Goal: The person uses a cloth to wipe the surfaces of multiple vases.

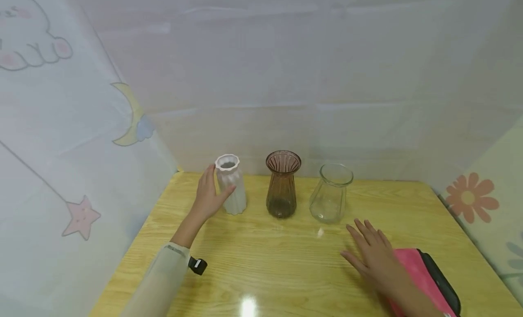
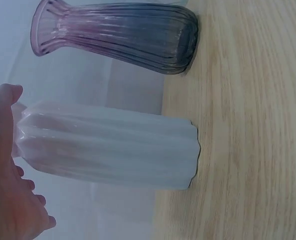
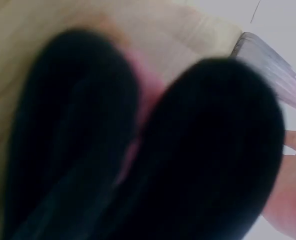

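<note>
A white fluted vase [image 1: 234, 194] with a scalloped rim stands upright on the table. My left hand [image 1: 208, 196] is at its upper left, fingers along its far left side and the thumb in front. In the left wrist view the thumb and fingers of the left hand [image 2: 8, 165] lie either side of the white vase's [image 2: 108, 145] neck, fairly straight; whether they touch it I cannot tell. To its right stand a brown-purple ribbed glass vase [image 1: 282, 194] and a clear glass vase [image 1: 328, 201]. My right hand [image 1: 377, 258] is spread, palm down, in front of the clear vase, holding nothing.
A pink item with black edging [image 1: 421, 276] lies by the right forearm, partly hidden. Two dark, blurred rounded shapes [image 3: 207, 150] fill much of the right wrist view. The wood-grain table [image 1: 261, 258] meets a pale cloth backdrop [image 1: 261, 71] behind the vases.
</note>
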The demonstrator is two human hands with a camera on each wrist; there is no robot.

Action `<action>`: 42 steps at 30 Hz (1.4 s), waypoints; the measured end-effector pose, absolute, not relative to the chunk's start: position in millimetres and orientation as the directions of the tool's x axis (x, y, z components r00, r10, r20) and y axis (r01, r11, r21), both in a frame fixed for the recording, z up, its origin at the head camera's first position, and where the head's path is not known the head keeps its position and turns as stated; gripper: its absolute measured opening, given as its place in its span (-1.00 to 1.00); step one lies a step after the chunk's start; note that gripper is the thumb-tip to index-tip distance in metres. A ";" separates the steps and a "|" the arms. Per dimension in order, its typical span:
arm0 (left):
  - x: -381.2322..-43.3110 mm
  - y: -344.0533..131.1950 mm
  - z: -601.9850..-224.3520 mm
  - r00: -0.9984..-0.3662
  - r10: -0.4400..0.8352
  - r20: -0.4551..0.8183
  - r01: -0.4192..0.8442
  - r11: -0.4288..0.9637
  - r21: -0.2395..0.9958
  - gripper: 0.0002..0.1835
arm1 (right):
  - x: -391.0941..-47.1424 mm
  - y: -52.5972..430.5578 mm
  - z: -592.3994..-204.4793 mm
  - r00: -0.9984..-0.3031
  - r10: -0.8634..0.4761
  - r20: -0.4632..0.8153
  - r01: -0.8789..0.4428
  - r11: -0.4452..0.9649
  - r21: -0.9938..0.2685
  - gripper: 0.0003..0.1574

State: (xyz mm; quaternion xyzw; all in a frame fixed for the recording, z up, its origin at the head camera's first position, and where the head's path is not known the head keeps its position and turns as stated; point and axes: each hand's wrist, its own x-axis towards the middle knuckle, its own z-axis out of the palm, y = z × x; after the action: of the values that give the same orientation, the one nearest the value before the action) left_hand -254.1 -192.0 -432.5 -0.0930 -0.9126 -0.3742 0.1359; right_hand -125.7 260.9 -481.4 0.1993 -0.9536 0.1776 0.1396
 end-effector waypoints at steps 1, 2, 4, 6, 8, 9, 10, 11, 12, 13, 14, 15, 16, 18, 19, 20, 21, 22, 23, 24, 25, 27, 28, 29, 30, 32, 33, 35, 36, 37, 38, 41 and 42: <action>-255.5 -192.5 -432.9 -0.946 0.065 0.318 0.270 0.699 0.662 0.05 | -124.7 263.3 -482.0 -0.881 -0.328 0.342 -0.430 0.856 -0.287 -0.19; -256.6 -193.1 -433.3 -0.947 0.061 0.315 0.268 0.693 0.669 0.05 | -123.6 265.5 -482.5 -0.880 -0.326 0.347 -0.431 0.854 -0.291 -0.20; -258.5 -193.6 -434.3 -0.951 0.056 0.305 0.260 0.678 0.688 0.05 | -121.1 269.9 -483.5 -0.877 -0.319 0.358 -0.431 0.852 -0.298 -0.22; -260.1 -193.1 -434.8 -0.953 0.054 0.297 0.258 0.657 0.708 0.05 | -117.8 274.0 -484.5 -0.875 -0.314 0.368 -0.432 0.849 -0.305 -0.23; -261.8 -192.3 -435.2 -0.955 0.056 0.290 0.257 0.640 0.724 0.05 | -114.9 278.1 -485.1 -0.873 -0.312 0.374 -0.433 0.848 -0.306 -0.23; -263.0 -191.8 -435.4 -0.955 0.055 0.292 0.259 0.633 0.729 0.04 | -113.5 280.3 -485.4 -0.874 -0.311 0.373 -0.432 0.849 -0.304 -0.23; -264.3 -191.4 -435.3 -0.955 0.054 0.292 0.260 0.627 0.734 0.04 | -112.3 282.5 -486.0 -0.873 -0.313 0.374 -0.434 0.848 -0.303 -0.23; -265.3 -191.2 -435.2 -0.956 0.053 0.288 0.258 0.620 0.741 0.03 | -111.2 284.8 -486.8 -0.872 -0.315 0.375 -0.436 0.848 -0.301 -0.22; -266.8 -191.1 -435.0 -0.957 0.051 0.285 0.255 0.616 0.745 0.02 | -110.3 287.1 -487.6 -0.870 -0.317 0.377 -0.438 0.848 -0.297 -0.22; -268.2 -191.2 -434.6 -0.958 0.048 0.283 0.253 0.608 0.752 0.01 | -110.2 289.3 -488.0 -0.868 -0.318 0.382 -0.441 0.846 -0.298 -0.22; -269.8 -191.3 -434.3 -0.959 0.045 0.279 0.249 0.600 0.760 0.00 | -110.2 291.8 -489.2 -0.863 -0.319 0.391 -0.447 0.843 -0.299 -0.23; -271.4 -191.5 -434.2 -0.961 0.042 0.273 0.244 0.592 0.768 0.00 | -109.8 294.1 -490.3 -0.863 -0.316 0.395 -0.448 0.841 -0.304 -0.24; -272.6 -191.6 -434.0 -0.964 0.040 0.262 0.236 0.582 0.778 0.00 | -109.6 296.5 -491.5 -0.862 -0.311 0.401 -0.447 0.839 -0.309 -0.25; -275.0 -191.7 -434.1 -0.968 0.039 0.246 0.224 0.568 0.792 0.01 | -109.7 301.3 -493.2 -0.865 -0.295 0.405 -0.438 0.838 -0.326 -0.28; -275.9 -191.7 -434.3 -0.970 0.040 0.240 0.220 0.562 0.797 0.02 | -109.5 304.0 -494.4 -0.868 -0.287 0.405 -0.435 0.833 -0.341 -0.29; -276.7 -191.6 -434.5 -0.972 0.040 0.233 0.216 0.557 0.802 0.02 | -108.9 306.3 -495.6 -0.873 -0.277 0.401 -0.427 0.832 -0.355 -0.30; -277.5 -191.3 -434.5 -0.972 0.042 0.229 0.214 0.554 0.805 0.03 | -108.3 308.8 -496.4 -0.882 -0.268 0.388 -0.413 0.835 -0.364 -0.30; -278.1 -191.2 -434.5 -0.973 0.044 0.225 0.211 0.553 0.806 0.04 | -108.1 311.1 -497.0 -0.890 -0.262 0.374 -0.402 0.837 -0.371 -0.30; -279.0 -191.3 -434.6 -0.973 0.047 0.224 0.212 0.553 0.806 0.04 | -108.0 313.4 -497.1 -0.897 -0.258 0.359 -0.392 0.839 -0.377 -0.29; -279.6 -191.3 -434.5 -0.973 0.049 0.224 0.213 0.553 0.806 0.04 | -107.7 315.6 -497.3 -0.902 -0.257 0.346 -0.387 0.838 -0.384 -0.28; -280.3 -191.4 -434.4 -0.973 0.050 0.223 0.213 0.553 0.805 0.04 | -107.2 317.3 -497.1 -0.915 -0.253 0.315 -0.367 0.845 -0.388 -0.27; -281.5 -191.9 -434.0 -0.973 0.049 0.226 0.215 0.556 0.803 0.03 | -107.3 320.6 -496.0 -0.935 -0.239 0.261 -0.328 0.862 -0.386 -0.24; -281.9 -192.3 -433.7 -0.973 0.048 0.227 0.215 0.557 0.802 0.03 | -107.5 322.0 -495.3 -0.944 -0.232 0.233 -0.309 0.870 -0.385 -0.22; -282.3 -192.6 -433.3 -0.972 0.049 0.230 0.217 0.558 0.801 0.02 | -107.8 323.5 -494.8 -0.951 -0.227 0.209 -0.293 0.877 -0.381 -0.19; -282.7 -192.7 -432.8 -0.972 0.049 0.231 0.218 0.559 0.800 0.02 | -107.9 324.9 -494.8 -0.956 -0.221 0.191 -0.279 0.884 -0.374 -0.18; -283.5 -192.9 -432.3 -0.971 0.049 0.233 0.220 0.560 0.799 0.03 | -108.3 327.8 -495.0 -0.963 -0.211 0.166 -0.258 0.900 -0.352 -0.15; -284.0 -192.8 -432.0 -0.971 0.049 0.235 0.222 0.558 0.800 0.02 | -108.3 329.1 -495.4 -0.964 -0.212 0.158 -0.255 0.905 -0.340 -0.15; -284.9 -192.7 -431.7 -0.970 0.050 0.237 0.224 0.557 0.800 0.02 | -107.7 331.9 -496.9 -0.965 -0.212 0.152 -0.251 0.915 -0.315 -0.14; -285.5 -192.6 -431.6 -0.970 0.049 0.240 0.226 0.554 0.801 0.03 | -107.2 332.8 -497.6 -0.965 -0.213 0.154 -0.251 0.920 -0.301 -0.15; -286.0 -192.5 -431.4 -0.969 0.048 0.244 0.230 0.550 0.803 0.03 | -106.8 333.9 -498.0 -0.965 -0.214 0.150 -0.250 0.923 -0.293 -0.15; -286.3 -192.1 -431.1 -0.968 0.046 0.245 0.230 0.547 0.805 0.04 | -106.2 334.9 -498.5 -0.965 -0.216 0.147 -0.250 0.927 -0.281 -0.16; -287.9 -191.6 -430.4 -0.967 0.044 0.251 0.234 0.537 0.810 0.06 | -105.3 337.7 -499.2 -0.967 -0.219 0.128 -0.245 0.935 -0.256 -0.18; -288.4 -191.3 -430.1 -0.967 0.045 0.250 0.235 0.532 0.814 0.07 | -105.0 338.2 -499.3 -0.969 -0.218 0.119 -0.241 0.940 -0.242 -0.19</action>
State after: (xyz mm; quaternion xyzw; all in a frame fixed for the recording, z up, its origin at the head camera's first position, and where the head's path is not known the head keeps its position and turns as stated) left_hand -288.4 -191.3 -430.1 -0.0806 -0.8694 -0.4771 0.0998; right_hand -105.0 338.2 -499.3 0.1166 -0.9838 0.1285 0.0453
